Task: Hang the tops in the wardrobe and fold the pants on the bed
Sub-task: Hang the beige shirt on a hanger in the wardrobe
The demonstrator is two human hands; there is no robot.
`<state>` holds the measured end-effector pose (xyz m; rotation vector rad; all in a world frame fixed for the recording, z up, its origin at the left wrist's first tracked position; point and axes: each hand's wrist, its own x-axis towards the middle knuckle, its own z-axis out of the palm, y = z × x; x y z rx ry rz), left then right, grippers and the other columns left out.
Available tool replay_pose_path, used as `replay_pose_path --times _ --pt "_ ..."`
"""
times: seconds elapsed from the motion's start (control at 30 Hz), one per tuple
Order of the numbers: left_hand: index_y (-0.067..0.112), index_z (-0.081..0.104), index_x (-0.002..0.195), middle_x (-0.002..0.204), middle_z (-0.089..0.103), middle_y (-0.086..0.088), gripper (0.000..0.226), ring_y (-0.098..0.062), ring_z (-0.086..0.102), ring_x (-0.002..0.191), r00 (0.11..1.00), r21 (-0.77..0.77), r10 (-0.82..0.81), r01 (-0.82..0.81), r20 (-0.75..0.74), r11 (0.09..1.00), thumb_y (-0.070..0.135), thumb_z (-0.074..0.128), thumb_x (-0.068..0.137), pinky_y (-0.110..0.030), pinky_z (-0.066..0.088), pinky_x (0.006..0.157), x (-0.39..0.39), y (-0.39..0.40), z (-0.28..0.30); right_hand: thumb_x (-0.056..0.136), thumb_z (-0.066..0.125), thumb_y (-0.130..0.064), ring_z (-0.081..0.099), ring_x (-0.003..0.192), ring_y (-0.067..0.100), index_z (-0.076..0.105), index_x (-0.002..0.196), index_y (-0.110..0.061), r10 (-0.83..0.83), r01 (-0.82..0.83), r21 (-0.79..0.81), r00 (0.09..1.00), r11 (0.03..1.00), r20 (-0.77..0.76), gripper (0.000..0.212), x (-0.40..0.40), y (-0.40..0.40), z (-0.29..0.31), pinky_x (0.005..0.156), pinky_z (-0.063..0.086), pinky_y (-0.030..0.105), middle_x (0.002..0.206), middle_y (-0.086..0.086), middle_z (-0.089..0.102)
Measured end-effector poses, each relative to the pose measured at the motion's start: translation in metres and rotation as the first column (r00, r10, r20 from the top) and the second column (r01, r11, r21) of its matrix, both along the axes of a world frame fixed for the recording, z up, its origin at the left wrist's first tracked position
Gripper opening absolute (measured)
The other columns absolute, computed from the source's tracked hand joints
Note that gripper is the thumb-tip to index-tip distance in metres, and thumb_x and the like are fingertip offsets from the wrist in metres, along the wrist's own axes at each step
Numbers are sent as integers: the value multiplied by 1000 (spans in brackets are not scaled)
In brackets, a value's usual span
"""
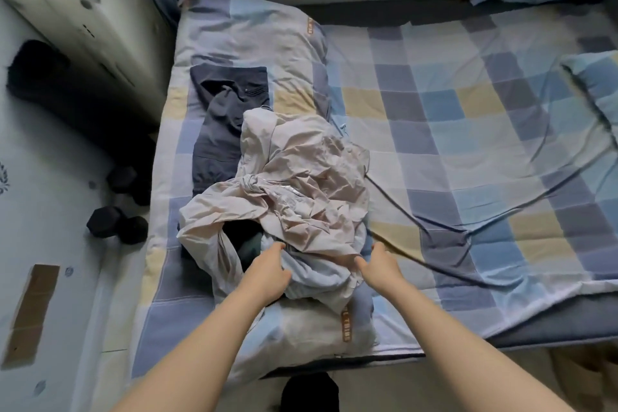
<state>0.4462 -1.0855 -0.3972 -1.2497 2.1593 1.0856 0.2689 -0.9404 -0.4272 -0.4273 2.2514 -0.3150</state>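
A crumpled beige top (pixel 294 184) lies heaped on the folded checkered quilt (pixel 234 43) at the left of the bed. Under its near edge shows a pale blue garment (pixel 321 273). A dark garment (pixel 242 232) peeks out from below the beige sleeve. Folded dark navy pants (pixel 224 117) lie flat behind the heap. My left hand (pixel 267 273) touches the pale blue cloth with fingers extended. My right hand (pixel 379 266) reaches to the heap's right edge, fingers straight, thumb spread.
The bed has a checkered sheet (pixel 468 130) and a pillow (pixel 598 87) at the right. A dark cord (pixel 444 227) crosses the sheet. Dumbbells (pixel 117 221) and a dark bundle (pixel 36 73) lie on the floor left, beside a white appliance (pixel 83 10).
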Motion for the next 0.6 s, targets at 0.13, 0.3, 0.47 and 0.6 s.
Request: replay_pose_path --times 0.13,0.3,0.47,0.6 --pt "21 32 147 138 51 -8 55 -26 58 107 998 120 56 -55 -4 991 23 48 95 -31 46 77 -22 11 -45 94 55 -32 43 126 39 30 141 -8 -15 12 53 998 999 62 59 -11 -8 -60 100 40 40 137 21 43" --pt "22 38 144 137 50 -3 54 -17 52 114 959 292 283 -273 7 917 34 57 94 -26 42 82 -38 12 -70 96 44 -12 57 93 31 60 87 -11 -74 77 -46 995 996 70 18 -24 -21 -85 72 40 28 97 14 65" --pt "21 51 133 122 61 -4 50 -22 63 102 613 608 785 -656 86 446 52 55 93 -36 51 80 -70 -3 -52 98 40 -7 44 67 9 49 77 -11 -148 326 -481 917 814 370 23 -8 -30 -28 62 36 25 69 -2 47" --pt "4 52 131 123 63 -22 56 -35 65 105 210 687 976 -718 62 111 24 74 84 -51 54 90 -90 -27 -26 99 45 -16 52 67 -1 62 85 -21 133 268 -608 836 748 532 23 8 -30 38 62 41 15 72 -14 60"
